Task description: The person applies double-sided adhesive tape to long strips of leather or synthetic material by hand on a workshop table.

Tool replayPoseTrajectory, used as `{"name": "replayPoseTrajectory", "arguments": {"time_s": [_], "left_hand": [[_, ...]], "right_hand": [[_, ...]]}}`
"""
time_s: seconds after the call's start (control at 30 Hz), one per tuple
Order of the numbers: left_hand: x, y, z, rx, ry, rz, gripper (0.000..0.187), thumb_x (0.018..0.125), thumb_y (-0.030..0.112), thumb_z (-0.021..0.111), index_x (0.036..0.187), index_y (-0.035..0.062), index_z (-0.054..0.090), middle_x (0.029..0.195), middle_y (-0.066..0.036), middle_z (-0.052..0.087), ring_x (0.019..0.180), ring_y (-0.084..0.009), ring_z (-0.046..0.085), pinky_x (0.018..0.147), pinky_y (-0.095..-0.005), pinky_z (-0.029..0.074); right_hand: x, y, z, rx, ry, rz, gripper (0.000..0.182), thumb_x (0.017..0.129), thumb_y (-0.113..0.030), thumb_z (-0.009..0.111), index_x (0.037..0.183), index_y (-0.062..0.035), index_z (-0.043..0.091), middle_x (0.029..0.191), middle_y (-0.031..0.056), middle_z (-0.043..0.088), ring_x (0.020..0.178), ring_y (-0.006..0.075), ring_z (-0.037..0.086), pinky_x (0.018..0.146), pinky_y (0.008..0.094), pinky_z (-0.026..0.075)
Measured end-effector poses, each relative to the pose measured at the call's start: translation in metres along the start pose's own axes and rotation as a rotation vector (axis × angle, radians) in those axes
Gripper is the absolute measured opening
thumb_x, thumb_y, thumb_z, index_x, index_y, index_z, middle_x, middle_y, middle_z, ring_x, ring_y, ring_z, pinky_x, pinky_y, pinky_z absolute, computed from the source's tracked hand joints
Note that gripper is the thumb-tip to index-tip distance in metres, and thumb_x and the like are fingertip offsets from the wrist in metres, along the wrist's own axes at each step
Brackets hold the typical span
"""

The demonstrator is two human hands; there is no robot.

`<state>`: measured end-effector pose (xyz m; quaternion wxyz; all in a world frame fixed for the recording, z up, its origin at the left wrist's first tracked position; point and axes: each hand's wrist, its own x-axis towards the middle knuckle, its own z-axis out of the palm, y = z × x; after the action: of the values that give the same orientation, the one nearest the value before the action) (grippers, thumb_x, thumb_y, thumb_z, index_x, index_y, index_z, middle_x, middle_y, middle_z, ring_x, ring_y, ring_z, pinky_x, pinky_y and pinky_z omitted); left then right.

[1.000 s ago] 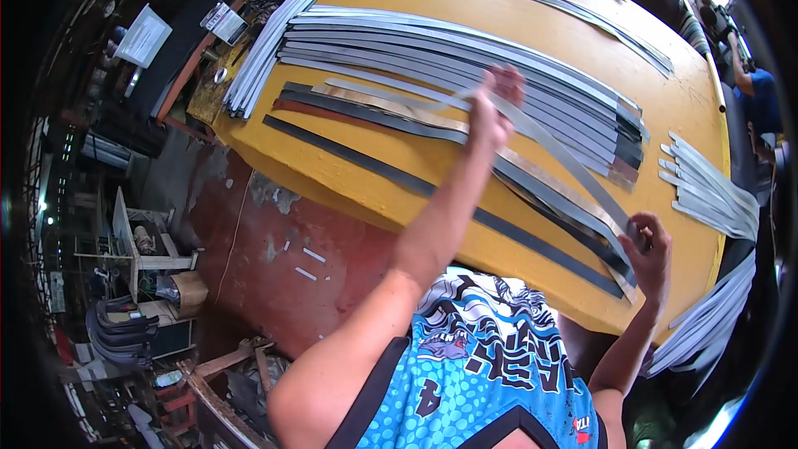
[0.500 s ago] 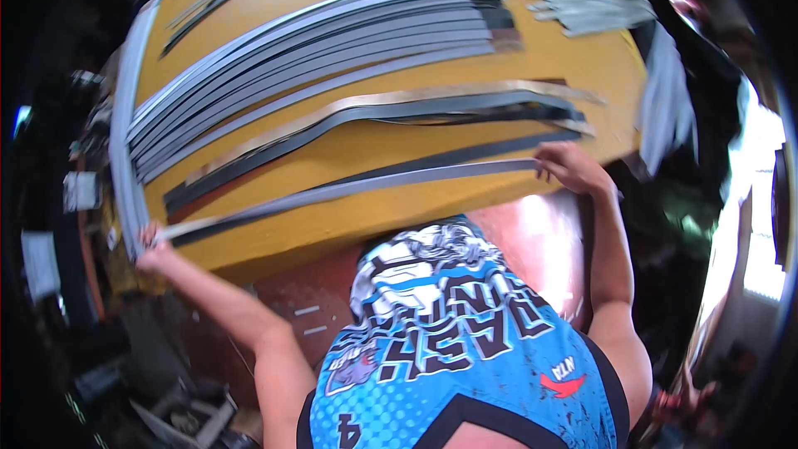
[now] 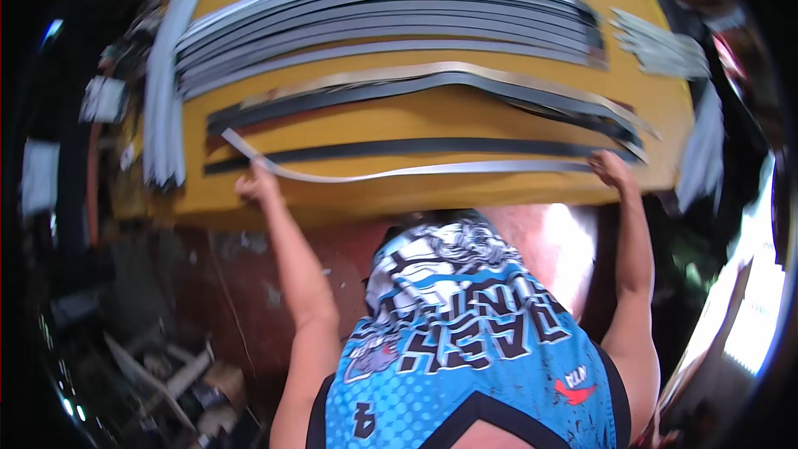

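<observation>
A long light grey strip [image 3: 399, 173] stretches between my two hands above the front of the yellow table [image 3: 349, 201]. My left hand [image 3: 261, 185] is closed on it near its left end, and the free tip points up and left past the fingers. At the right end my right hand [image 3: 611, 168] pinches the same strip. Just behind it a dark strip [image 3: 407, 147] lies flat on the table. Farther back are a bowed dark strip [image 3: 440, 83] and a tan strip [image 3: 366, 75], partly overlapping.
A wide bundle of grey strips [image 3: 391, 21] covers the table's back part. More pale strips [image 3: 164, 116] hang over the left edge. Another pale bundle [image 3: 661, 46] lies at the right, with strips [image 3: 705, 145] hanging off that corner.
The view has shifted, so the table sits differently. My left hand has come inward, away from the table's left corner, and the strip now sags and curves up at its left end.
</observation>
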<state>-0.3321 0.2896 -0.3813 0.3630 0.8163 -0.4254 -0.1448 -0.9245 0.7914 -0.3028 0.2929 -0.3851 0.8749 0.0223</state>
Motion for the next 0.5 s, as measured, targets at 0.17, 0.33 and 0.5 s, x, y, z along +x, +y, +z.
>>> {"name": "replayPoseTrajectory", "arguments": {"time_s": [0.17, 0.33, 0.5], "left_hand": [[-0.021, 0.026, -0.011, 0.123, -0.115, 0.035, 0.075, 0.068, 0.043, 0.077, 0.124, 0.0019, 0.048, 0.096, -0.008, 0.066, 0.101, -0.0278, 0.060, 0.089, -0.0434, 0.045], [-0.005, 0.043, -0.016, 0.161, -0.168, -0.004, 0.055, 0.069, 0.027, 0.072, 0.117, 0.0062, 0.057, 0.097, -0.011, 0.070, 0.094, -0.0299, 0.065, 0.086, -0.0406, 0.049], [0.052, 0.004, -0.003, -0.377, -0.449, -0.342, 0.015, 0.074, 0.015, 0.068, 0.080, 0.0035, 0.062, 0.068, -0.007, 0.059, 0.062, -0.0148, 0.057, 0.052, -0.0324, 0.047]], "right_hand": [[0.003, 0.027, 0.003, 0.090, -0.026, 0.114, 0.021, 0.073, -0.018, 0.072, 0.089, -0.0050, 0.068, 0.083, 0.0149, 0.068, 0.084, 0.0295, 0.067, 0.074, 0.0389, 0.050], [-0.004, 0.012, 0.001, 0.102, 0.006, 0.211, 0.025, 0.070, -0.020, 0.077, 0.086, -0.0030, 0.068, 0.080, 0.0150, 0.068, 0.080, 0.0296, 0.066, 0.073, 0.0389, 0.050], [-0.011, 0.019, 0.008, -0.004, 0.124, 0.111, 0.028, 0.068, -0.024, 0.077, 0.085, -0.0047, 0.067, 0.089, 0.0172, 0.066, 0.089, 0.0345, 0.063, 0.079, 0.0414, 0.049]]}}
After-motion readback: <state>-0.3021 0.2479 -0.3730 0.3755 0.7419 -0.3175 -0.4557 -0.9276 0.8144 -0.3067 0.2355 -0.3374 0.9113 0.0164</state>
